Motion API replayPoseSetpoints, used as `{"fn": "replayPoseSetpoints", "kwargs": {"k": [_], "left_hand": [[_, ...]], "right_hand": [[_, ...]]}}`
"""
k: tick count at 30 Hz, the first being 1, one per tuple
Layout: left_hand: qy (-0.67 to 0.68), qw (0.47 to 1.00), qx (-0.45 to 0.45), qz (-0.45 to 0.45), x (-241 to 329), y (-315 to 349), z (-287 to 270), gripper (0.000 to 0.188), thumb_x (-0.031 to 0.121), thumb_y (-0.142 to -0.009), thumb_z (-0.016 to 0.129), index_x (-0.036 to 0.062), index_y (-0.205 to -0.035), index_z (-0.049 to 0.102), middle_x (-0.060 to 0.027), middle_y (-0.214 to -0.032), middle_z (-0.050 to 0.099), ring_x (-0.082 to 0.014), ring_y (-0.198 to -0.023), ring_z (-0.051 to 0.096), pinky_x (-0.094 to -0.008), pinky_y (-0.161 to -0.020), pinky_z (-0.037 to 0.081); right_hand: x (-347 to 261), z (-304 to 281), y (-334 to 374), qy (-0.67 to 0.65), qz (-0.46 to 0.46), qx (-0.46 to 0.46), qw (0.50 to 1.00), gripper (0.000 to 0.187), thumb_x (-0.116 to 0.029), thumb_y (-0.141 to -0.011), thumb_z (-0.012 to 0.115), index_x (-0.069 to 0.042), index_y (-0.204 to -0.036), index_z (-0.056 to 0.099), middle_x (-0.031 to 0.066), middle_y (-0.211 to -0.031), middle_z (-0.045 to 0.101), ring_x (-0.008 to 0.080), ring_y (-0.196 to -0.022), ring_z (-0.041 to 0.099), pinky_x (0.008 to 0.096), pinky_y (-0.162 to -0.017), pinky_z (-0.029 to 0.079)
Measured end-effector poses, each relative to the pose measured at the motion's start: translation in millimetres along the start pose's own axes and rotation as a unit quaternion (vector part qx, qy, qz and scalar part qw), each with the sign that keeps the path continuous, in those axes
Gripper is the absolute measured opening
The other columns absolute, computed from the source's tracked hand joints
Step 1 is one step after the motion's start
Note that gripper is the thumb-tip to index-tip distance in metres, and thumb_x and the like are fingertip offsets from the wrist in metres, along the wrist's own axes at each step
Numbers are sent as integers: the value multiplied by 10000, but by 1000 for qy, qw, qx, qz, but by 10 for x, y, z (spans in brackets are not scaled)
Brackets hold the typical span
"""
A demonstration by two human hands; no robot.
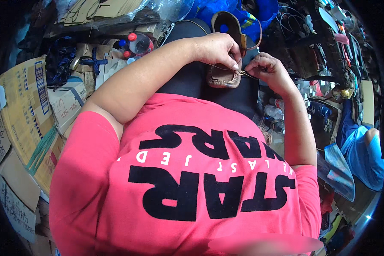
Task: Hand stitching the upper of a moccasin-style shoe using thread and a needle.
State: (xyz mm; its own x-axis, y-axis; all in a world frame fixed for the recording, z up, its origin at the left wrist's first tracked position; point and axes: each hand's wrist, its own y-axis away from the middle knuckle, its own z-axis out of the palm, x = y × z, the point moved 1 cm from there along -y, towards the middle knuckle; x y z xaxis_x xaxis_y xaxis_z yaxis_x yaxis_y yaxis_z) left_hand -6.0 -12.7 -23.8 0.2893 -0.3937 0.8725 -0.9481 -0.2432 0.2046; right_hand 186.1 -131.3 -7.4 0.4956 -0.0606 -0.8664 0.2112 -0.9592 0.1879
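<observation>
A brown leather moccasin [227, 81] rests on my lap, its stitched toe toward me and its opening on the far side. My left hand [219, 49] lies across the shoe, fingers curled and thumb pressed down by the right edge of the toe seam. A thin sewing thread [242, 73] forms a small loop at that edge, and one strand runs across the shoe under my left hand. Just right of the shoe, my right hand [269, 70] is closed in a pinch on the thread. Whether a needle is there is too small to tell.
Cardboard boxes [27, 115] are stacked at the left, with a red-capped bottle [140, 43] beyond my left forearm. A blue plastic bag [264, 13] lies past the shoe. Cluttered shelves and plastic bottles [274, 112] stand at the right, near another person's blue clothing [362, 153].
</observation>
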Motion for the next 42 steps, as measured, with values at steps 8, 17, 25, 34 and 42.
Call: {"fn": "replayPoseSetpoints", "kwargs": {"k": [8, 17, 25, 34, 42], "left_hand": [[-33, 997, -42, 48, 55, 51, -41, 244, 204, -800, 687, 48, -987, 702, -102, -909, 597, -225, -910, 587, -316, -820, 450], [-89, 993, -54, 55, 122, 114, -43, 258, 183, -832, 650, 102, -1072, 700, -90, -864, 554, -223, -860, 562, -322, -769, 439], [-135, 987, -55, 69, 94, 115, -25, 275, 157, -799, 658, 98, -1065, 693, -115, -886, 572, -281, -886, 572, -356, -781, 454], [-169, 983, 45, 63, 40, 15, 34, 209, 80, -702, 704, 56, -909, 693, -133, -879, 617, -335, -863, 614, -387, -750, 488], [-105, 990, 61, 71, -24, 0, 34, 227, 58, -616, 749, 54, -834, 683, -110, -883, 614, -308, -851, 622, -365, -750, 503]], "right_hand": [[-136, 145, 131, 31, -18, 50, 998, 188, 27, -787, 673, -86, -933, 711, 22, -882, 603, 125, -823, 596, 253, -738, 480], [-172, 215, 170, 95, -42, 78, 992, 194, 8, -786, 687, -118, -929, 723, 45, -829, 587, 173, -779, 601, 289, -696, 475], [-482, 277, 183, 370, -96, 55, 922, 199, -32, -778, 585, -113, -928, 688, 103, -866, 578, 301, -797, 603, 384, -713, 476], [-697, 436, -8, 519, -86, -6, 850, 144, -95, -779, 548, -60, -865, 658, 126, -883, 586, 302, -824, 614, 392, -741, 485], [-617, 395, -18, 358, -40, 27, 933, 190, 24, -772, 596, -49, -929, 674, 154, -863, 585, 351, -828, 602, 418, -727, 499]]}}
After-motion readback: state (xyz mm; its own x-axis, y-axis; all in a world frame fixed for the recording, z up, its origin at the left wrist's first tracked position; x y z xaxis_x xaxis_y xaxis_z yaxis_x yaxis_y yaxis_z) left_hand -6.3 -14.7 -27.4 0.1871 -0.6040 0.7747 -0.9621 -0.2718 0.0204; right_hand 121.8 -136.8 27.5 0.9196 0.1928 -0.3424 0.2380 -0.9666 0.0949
